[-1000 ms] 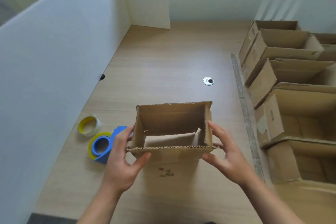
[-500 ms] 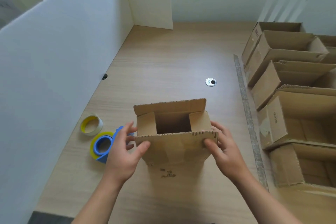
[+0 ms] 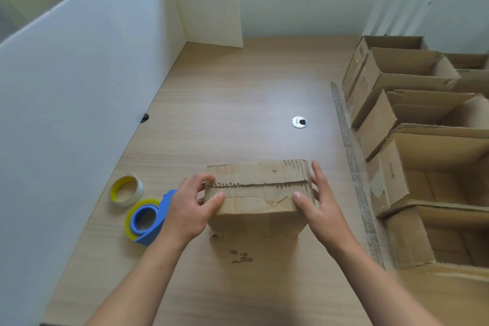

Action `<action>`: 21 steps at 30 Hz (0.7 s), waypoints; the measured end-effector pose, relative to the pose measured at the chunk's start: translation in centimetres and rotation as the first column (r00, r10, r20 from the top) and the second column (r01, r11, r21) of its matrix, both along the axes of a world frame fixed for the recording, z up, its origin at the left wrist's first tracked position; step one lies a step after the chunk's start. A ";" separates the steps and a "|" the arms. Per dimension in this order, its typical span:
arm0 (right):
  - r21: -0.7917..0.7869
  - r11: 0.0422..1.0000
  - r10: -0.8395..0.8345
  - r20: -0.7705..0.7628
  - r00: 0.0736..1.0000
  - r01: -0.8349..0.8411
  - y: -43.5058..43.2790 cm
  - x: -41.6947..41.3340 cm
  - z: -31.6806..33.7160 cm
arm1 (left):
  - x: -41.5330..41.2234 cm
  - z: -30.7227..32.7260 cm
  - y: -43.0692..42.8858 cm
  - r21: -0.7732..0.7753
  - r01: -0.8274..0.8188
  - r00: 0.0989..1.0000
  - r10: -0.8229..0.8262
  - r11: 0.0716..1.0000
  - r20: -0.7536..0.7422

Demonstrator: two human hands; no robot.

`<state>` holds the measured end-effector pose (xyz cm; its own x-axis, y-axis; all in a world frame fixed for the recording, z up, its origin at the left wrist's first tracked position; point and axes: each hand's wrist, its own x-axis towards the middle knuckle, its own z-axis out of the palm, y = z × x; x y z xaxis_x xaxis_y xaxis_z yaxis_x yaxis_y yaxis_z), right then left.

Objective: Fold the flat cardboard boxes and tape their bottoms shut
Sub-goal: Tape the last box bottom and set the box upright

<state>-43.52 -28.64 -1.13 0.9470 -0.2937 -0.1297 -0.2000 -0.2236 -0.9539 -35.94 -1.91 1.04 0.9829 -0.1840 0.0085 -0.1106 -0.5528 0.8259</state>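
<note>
The left hand point(image 3: 189, 209) has its grip clamped on the left end of a cardboard box point(image 3: 259, 193), thumb lying across the top face and fingers curled round the left side wall. The right hand point(image 3: 321, 209) mirrors it, its grip clamped on the right end, with the thumb pressed onto the top face near the corner and the fingers laid along the right side wall. The box stands on the surface point(image 3: 238, 103), in the near middle, directly in front of the person. It is brown corrugated card, worn and creased. Its upper flaps are folded flat, and they meet in a seam running left to right across the top, where a ragged corrugated edge shows. The near side wall carries small dark marks low down. Just left of the left hand, and partly behind it, lies a blue tape dispenser point(image 3: 156, 222) loaded with a yellow-edged roll. A loose tape roll point(image 3: 127, 190), yellow and white, lies just beyond it. Farther off, on the bare wood, sits a round metal grommet point(image 3: 299, 122). Along the right side stands a row of open cardboard boxes point(image 3: 423, 167), their mouths facing up. A white partition point(image 3: 66, 100) walls in the left side.
</note>
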 end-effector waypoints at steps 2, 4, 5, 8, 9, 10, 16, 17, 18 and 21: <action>-0.024 0.999 0.025 -0.005 1.000 -0.025 -0.2 0.1 0.2 | -0.2 -0.6 -0.2 0.025 -0.014 1.000 0.014 1.000 -0.005; -0.035 0.999 0.023 0.005 1.000 -0.023 -0.3 0.4 0.6 | -0.2 -1.2 -0.4 0.006 -0.043 0.998 0.043 0.999 -0.037; -0.040 0.999 0.011 0.012 1.000 -0.011 -0.4 0.5 0.8 | 0.0 -1.4 -0.6 -0.021 -0.059 0.996 0.057 0.998 -0.063; -0.120 0.993 -0.006 0.029 1.000 0.010 -0.5 0.9 1.0 | 0.1 -2.1 -1.3 -0.060 -0.080 0.990 0.073 0.995 -0.118; -0.152 0.988 -0.007 0.031 1.000 0.011 -0.5 1.0 1.0 | -0.1 -2.5 -1.4 -0.052 -0.080 0.989 0.073 0.995 -0.128; -0.189 0.982 -0.005 0.031 1.000 0.011 -0.4 1.0 0.9 | -0.3 -2.9 -1.4 -0.040 -0.078 0.987 0.071 0.996 -0.144; -0.187 0.982 0.018 -0.018 1.000 -0.022 -0.5 0.6 -0.9 | -2.6 -5.3 -1.6 -0.005 -0.131 0.987 0.130 0.991 -0.099; -0.157 0.987 0.016 -0.040 0.999 -0.022 -0.4 0.3 -1.4 | -2.5 -5.4 -1.5 0.013 -0.130 0.988 0.130 0.991 -0.079; -0.139 0.990 0.020 -0.061 0.998 -0.028 -0.3 0.1 -1.9 | -2.2 -5.5 -1.4 0.027 -0.123 0.989 0.124 0.992 -0.075; -0.159 0.986 0.045 -0.084 0.995 -0.058 0.1 -0.1 -2.7 | -1.7 -6.0 -1.0 0.053 -0.094 0.992 0.098 0.994 -0.083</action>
<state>-43.63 -28.50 -3.81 0.9501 -0.2678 -0.1599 -0.2578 -0.3853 -0.8861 -37.64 -2.87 -4.96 0.9927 -0.0871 -0.0830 0.0147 -0.5971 0.8020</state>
